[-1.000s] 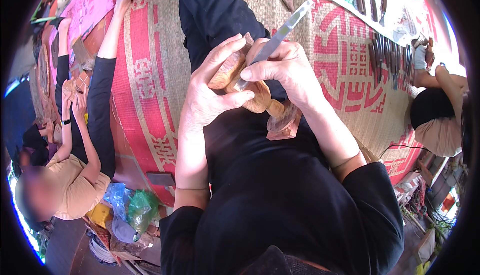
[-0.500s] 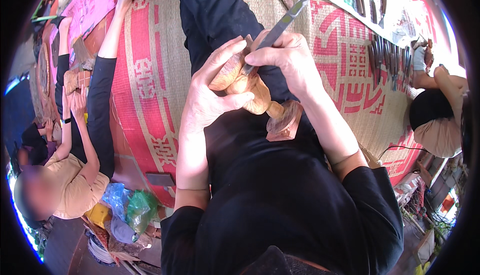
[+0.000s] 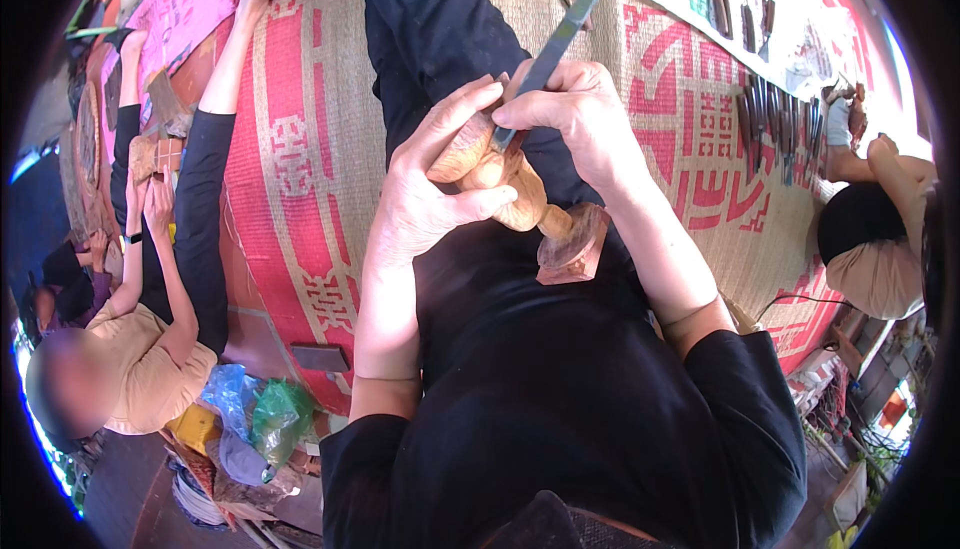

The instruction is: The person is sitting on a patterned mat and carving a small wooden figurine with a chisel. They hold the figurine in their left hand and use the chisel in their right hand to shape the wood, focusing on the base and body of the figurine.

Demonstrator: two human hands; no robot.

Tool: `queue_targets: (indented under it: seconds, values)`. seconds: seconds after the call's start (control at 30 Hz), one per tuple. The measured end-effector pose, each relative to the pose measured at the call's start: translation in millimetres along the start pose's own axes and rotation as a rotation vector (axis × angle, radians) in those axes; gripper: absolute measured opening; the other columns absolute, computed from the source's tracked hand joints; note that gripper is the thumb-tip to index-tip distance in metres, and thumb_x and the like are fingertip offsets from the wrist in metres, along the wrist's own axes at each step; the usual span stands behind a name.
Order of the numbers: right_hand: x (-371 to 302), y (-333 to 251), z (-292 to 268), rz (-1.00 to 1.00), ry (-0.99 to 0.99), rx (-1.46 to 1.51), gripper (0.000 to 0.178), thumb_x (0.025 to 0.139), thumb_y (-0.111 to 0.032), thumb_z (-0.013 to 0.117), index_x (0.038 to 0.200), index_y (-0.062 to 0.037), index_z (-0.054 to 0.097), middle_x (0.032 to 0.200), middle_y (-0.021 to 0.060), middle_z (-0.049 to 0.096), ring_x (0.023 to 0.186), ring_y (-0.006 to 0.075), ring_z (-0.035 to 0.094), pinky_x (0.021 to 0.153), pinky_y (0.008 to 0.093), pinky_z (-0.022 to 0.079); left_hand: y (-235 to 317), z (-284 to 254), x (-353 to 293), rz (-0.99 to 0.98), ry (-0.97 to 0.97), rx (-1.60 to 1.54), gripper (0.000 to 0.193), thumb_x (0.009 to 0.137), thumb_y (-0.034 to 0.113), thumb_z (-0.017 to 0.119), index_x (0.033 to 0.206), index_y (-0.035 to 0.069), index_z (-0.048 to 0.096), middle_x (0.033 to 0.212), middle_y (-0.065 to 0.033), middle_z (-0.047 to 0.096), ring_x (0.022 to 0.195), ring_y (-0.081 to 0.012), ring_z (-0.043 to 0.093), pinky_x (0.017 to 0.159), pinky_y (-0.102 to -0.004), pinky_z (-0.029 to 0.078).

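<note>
Clasping the wood carving (image 3: 524,211), your left hand (image 3: 422,184) risks nicking — overpressing could skid the chisel (image 3: 562,44) your right hand (image 3: 575,119) pinches against it.

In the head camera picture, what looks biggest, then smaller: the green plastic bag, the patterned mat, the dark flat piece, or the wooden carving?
1. patterned mat
2. wooden carving
3. green plastic bag
4. dark flat piece
</note>
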State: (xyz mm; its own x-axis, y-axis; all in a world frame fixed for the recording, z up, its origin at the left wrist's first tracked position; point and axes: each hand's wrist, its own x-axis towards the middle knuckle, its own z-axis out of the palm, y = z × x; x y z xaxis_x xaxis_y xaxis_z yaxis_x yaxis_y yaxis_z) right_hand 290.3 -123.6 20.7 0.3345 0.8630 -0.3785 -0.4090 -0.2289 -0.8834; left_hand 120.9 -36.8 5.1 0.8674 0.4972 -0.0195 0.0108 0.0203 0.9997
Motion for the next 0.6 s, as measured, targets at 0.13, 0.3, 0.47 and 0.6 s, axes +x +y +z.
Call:
queue_targets:
  seconds: [0.13, 0.3, 0.47, 0.6]
  values:
    - [-6, -6, -1, -0.004, -0.032, 0.047, 0.01, 0.072, -0.005, 0.069, 0.078, 0.0033, 0.07, 0.07, 0.0097, 0.068, 0.064, 0.0143, 0.066, 0.064, 0.0276, 0.052, -1, 0, 2, 0.009, -0.003, -0.038, 0.083, 0.06, 0.001, 0.082, 0.136, 0.003, 0.048, 0.138, -0.0117, 0.049, 0.126, -0.0216, 0.05, 0.106, -0.0337, 0.04]
    - [-8, -13, 8, 0.019, -0.063, -0.084, 0.011, 0.069, -0.005, 0.072, 0.077, 0.0018, 0.071, 0.07, 0.0082, 0.069, 0.065, 0.0128, 0.065, 0.065, 0.0266, 0.052, 0, 2, 1, -0.026, 0.015, -0.051, 0.083, 0.06, 0.001, 0.082, 0.136, 0.003, 0.048, 0.138, -0.0113, 0.049, 0.125, -0.0213, 0.05, 0.105, -0.0339, 0.04]
    - [-1, -5, 2, 0.055, 0.007, -0.064, 0.01, 0.071, -0.009, 0.068, 0.071, 0.0011, 0.066, 0.069, 0.0039, 0.064, 0.07, 0.0117, 0.06, 0.072, 0.0268, 0.046, 0, 2, -1, -0.031, 0.011, -0.054, 0.082, 0.06, 0.002, 0.082, 0.135, 0.003, 0.05, 0.139, -0.0116, 0.048, 0.126, -0.021, 0.049, 0.105, -0.0338, 0.04]
    - [-6, -12, 4, 0.029, -0.051, -0.084, 0.011, 0.071, -0.01, 0.067, 0.071, 0.0014, 0.066, 0.07, 0.0046, 0.064, 0.071, 0.0116, 0.059, 0.071, 0.0267, 0.045, -2, 1, 1, -0.006, 0.007, -0.052, 0.081, 0.06, 0.002, 0.082, 0.134, 0.004, 0.05, 0.139, -0.0119, 0.048, 0.126, -0.021, 0.049, 0.105, -0.0336, 0.04]
